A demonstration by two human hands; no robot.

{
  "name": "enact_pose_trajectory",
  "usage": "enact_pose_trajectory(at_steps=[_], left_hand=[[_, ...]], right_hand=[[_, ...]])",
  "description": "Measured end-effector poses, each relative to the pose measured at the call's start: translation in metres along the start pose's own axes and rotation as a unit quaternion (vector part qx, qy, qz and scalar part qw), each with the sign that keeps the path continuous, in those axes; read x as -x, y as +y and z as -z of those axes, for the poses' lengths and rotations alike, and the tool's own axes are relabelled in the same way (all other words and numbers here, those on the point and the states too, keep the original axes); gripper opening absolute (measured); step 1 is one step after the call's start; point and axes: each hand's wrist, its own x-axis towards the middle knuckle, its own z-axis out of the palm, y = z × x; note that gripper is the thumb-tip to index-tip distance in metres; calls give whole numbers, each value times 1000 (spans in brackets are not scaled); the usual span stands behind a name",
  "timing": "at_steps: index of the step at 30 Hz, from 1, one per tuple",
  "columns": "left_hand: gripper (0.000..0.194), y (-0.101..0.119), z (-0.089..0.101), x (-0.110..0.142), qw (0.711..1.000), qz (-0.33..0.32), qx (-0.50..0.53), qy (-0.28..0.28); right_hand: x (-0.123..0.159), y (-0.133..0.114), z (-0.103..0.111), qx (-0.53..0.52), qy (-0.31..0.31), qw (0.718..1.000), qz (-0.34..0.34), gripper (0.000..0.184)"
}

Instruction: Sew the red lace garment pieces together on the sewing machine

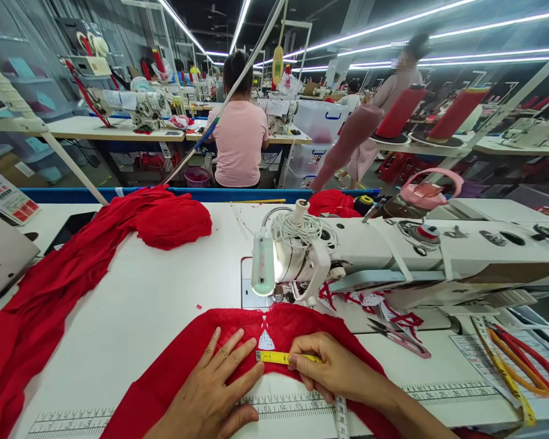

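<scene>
A red lace garment [238, 329] lies on the white table in front of the sewing machine [393, 250]. My left hand [210, 390] rests flat on the red fabric with fingers spread, its fingertips near the end of a yellow measuring tape [274, 357]. My right hand [333, 366] pinches that tape and presses it onto the fabric beside a small white triangular opening in the lace. The tape trails down past my right wrist.
A long pile of red fabric [73, 274] runs along the left. Scissors [400, 338] and red lace trim lie right of the needle. A printed ruler [439, 390] marks the table edge. Other people sit and stand at stations behind.
</scene>
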Motion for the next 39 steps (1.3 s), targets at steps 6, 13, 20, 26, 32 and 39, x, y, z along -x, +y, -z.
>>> enact_pose_trajectory(at_steps=[6, 13, 20, 26, 32, 39], left_hand=[[53, 0, -4, 2, 1000, -4, -1, 12], [47, -1, -7, 4, 1000, 5, 11, 10], [40, 0, 1, 1, 1000, -2, 9, 0], [49, -1, 1, -1, 1000, -1, -2, -1], [58, -1, -6, 2, 1000, -1, -12, 16], [55, -1, -9, 3, 999, -3, -24, 21]], right_hand=[[10, -9, 6, -263, 31, 964, 20, 51], [7, -12, -28, -255, 66, 961, 81, 36], [-2, 4, -35, -9, 202, 976, 77, 8], [-2, 8, -35, 23, 221, 972, 80, 7], [-2, 8, -37, 28, 241, 966, 91, 8], [-1, 7, -38, 30, 239, 966, 97, 10]])
